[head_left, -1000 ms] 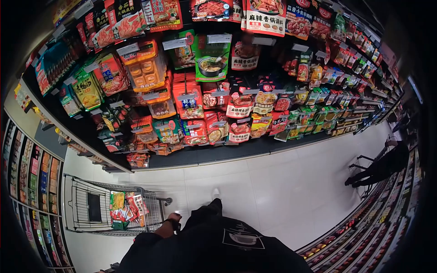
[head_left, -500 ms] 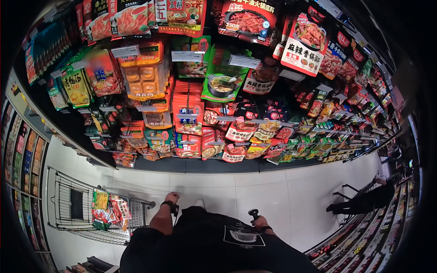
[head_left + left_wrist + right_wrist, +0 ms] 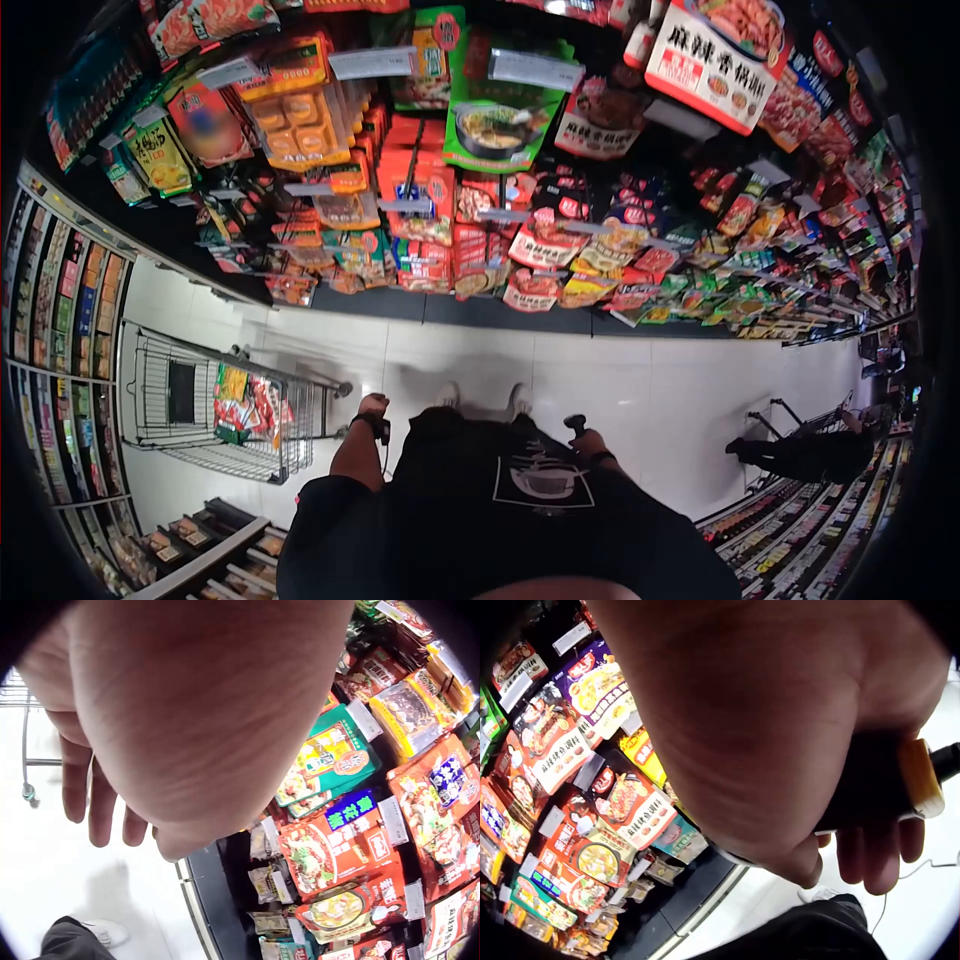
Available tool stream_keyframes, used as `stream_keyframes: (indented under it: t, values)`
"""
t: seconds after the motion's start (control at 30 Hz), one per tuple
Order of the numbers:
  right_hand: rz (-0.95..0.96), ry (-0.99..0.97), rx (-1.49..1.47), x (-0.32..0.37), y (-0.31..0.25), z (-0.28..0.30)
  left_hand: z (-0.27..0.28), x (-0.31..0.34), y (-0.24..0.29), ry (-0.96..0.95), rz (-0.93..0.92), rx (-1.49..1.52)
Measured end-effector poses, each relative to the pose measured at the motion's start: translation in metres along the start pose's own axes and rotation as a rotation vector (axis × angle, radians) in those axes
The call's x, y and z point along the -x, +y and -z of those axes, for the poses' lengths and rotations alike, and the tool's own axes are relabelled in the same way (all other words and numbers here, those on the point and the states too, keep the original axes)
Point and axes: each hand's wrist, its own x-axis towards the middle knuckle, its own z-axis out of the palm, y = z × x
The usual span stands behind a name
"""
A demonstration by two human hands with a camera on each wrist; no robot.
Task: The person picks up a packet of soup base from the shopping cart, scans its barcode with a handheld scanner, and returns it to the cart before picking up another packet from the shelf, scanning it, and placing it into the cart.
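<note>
My left hand (image 3: 373, 405) hangs beside my body, wearing a dark wrist strap. In the left wrist view, that hand (image 3: 180, 727) has loosely extended fingers (image 3: 103, 810) and holds nothing; packets on the shelf (image 3: 341, 840) lie beyond it. My right hand (image 3: 590, 443) grips a small black object (image 3: 575, 424) at the other side of my body. From the right wrist, the hand (image 3: 780, 727) has its fingers curled round this dark object (image 3: 874, 780), which has an orange-brown band near one end. What the object is, I cannot tell.
Hanging food packets (image 3: 500, 135) fill the shelf ahead. A wire cart (image 3: 300, 440) holding several packets (image 3: 238, 410) stands at left. At right, a person in dark clothes (image 3: 815, 455) is beside another cart. Stocked shelves (image 3: 75, 320) border the left side; more lie behind.
My right hand with the black object has come into view since the first frame. Both my shoes now show side by side. The shelf packets sit higher in view than half a second ago.
</note>
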Motion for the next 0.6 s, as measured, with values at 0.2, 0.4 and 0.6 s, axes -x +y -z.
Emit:
stream_keyframes:
  t: [0.2,0.4,0.6]
  values:
    - [-0.094,-0.102,-0.053,-0.032,0.061,0.041,-0.044,0.113,0.038,0.09,0.177,0.186]
    - [-0.118,-0.029,-0.219,-0.055,0.076,0.082,-0.118,0.19,0.039,-0.152,0.376,0.212]
    - [-0.077,-0.066,-0.167,-0.079,0.095,0.109,-0.151,0.249,0.105,-0.432,0.347,0.172]
